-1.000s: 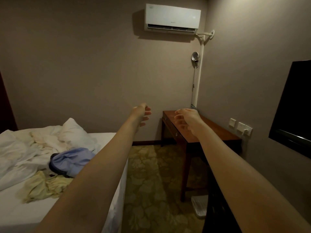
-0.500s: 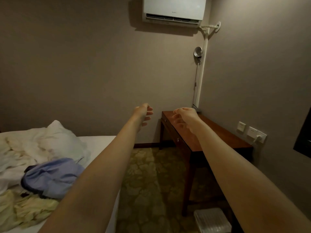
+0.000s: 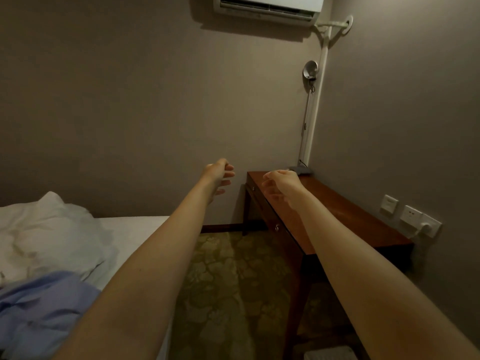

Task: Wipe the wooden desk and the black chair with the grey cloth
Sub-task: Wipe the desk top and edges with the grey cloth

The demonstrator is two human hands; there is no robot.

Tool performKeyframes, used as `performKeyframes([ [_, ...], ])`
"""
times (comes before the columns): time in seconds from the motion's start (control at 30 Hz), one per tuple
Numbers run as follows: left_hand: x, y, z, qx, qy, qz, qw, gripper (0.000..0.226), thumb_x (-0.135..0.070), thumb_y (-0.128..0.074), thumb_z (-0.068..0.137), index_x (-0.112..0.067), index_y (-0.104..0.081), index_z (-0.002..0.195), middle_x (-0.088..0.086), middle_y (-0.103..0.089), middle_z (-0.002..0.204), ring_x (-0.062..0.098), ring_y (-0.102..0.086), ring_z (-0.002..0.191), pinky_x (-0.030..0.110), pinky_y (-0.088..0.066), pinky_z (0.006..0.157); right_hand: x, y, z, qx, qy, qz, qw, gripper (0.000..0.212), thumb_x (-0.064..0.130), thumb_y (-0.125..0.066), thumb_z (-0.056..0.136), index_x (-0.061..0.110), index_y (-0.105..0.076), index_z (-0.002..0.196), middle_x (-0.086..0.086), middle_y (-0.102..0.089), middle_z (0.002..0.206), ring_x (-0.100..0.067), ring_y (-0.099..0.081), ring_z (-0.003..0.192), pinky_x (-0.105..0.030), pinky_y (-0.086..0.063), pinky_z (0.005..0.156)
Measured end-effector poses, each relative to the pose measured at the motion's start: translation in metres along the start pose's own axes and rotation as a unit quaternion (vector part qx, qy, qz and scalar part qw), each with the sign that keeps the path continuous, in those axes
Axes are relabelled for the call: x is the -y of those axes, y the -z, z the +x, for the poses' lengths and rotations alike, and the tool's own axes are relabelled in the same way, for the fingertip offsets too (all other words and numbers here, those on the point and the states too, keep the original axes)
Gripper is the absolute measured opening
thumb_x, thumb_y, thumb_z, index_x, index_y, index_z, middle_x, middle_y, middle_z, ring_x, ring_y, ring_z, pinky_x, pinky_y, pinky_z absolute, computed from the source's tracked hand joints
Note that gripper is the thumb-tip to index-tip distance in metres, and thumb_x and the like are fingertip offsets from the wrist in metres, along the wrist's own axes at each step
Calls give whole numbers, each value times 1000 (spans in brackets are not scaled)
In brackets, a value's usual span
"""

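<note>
The wooden desk stands against the right wall, reaching into the far corner. A small grey thing, possibly the cloth, lies at its far end by the corner pipe. Both my arms are stretched out forward. My left hand hangs in the air left of the desk, fingers loosely curled and holding nothing. My right hand hovers over the desk's far front edge, fingers loosely curled and empty. No black chair is in view.
A bed with rumpled white bedding and a blue garment fills the left. Patterned carpet runs between bed and desk. Wall sockets sit above the desk. An air conditioner hangs overhead. A white object lies under the desk.
The view has moved forward and swung right, so the desk is closer and the dark screen on the right wall has left the frame. Both hands stay outstretched and empty.
</note>
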State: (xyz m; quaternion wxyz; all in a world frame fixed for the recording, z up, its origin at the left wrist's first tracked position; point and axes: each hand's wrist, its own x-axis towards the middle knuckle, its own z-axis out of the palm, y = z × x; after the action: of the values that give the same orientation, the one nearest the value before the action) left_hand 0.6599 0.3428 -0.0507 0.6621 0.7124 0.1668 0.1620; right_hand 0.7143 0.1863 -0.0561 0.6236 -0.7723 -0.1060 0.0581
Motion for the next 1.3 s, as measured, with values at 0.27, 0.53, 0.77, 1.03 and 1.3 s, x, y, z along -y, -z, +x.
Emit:
performKeyframes([
  [0.27, 8, 19, 117, 21, 24, 15, 999, 23, -28, -38, 94, -21, -51, 76, 2, -59, 101, 20, -52, 92, 31, -37, 76, -1, -47, 107, -20, -12, 15, 1000, 15, 16, -49, 96, 8, -61, 99, -4, -61, 76, -16, -57, 63, -25, -44, 53],
  [0.53, 12, 36, 216, 46, 39, 24, 998, 23, -26, -39, 94, -20, -53, 77, 2, -59, 101, 20, -52, 93, 31, -37, 77, -4, -87, 195, -29, -36, 18, 999, 14, 14, -50, 96, 9, -62, 101, -4, -62, 81, -17, -59, 68, -25, -44, 53],
  [0.77, 28, 27, 293, 57, 47, 18, 997, 24, -26, -40, 93, -19, -53, 74, -2, -58, 82, 16, -51, 75, 32, -36, 80, -15, -101, 265, -42, -46, 15, 998, 21, 2, -51, 92, 13, -62, 79, -5, -64, 79, -16, -59, 64, -25, -48, 57],
  [1.03, 36, -9, 384, 65, 42, 22, 997, 23, -25, -40, 92, -19, -53, 74, -3, -57, 80, 14, -49, 68, 32, -36, 81, -32, -97, 362, -44, -51, 40, 997, 22, 4, -46, 95, 12, -60, 80, -6, -60, 75, -16, -51, 56, -25, -41, 50],
  [1.3, 23, -57, 498, 61, 36, 19, 997, 23, -24, -40, 92, -20, -52, 73, -4, -57, 78, 12, -49, 65, 25, -34, 63, -41, -73, 482, -54, -38, 46, 997, 25, 3, -46, 95, 12, -58, 75, -7, -59, 72, -16, -47, 54, -25, -39, 51],
])
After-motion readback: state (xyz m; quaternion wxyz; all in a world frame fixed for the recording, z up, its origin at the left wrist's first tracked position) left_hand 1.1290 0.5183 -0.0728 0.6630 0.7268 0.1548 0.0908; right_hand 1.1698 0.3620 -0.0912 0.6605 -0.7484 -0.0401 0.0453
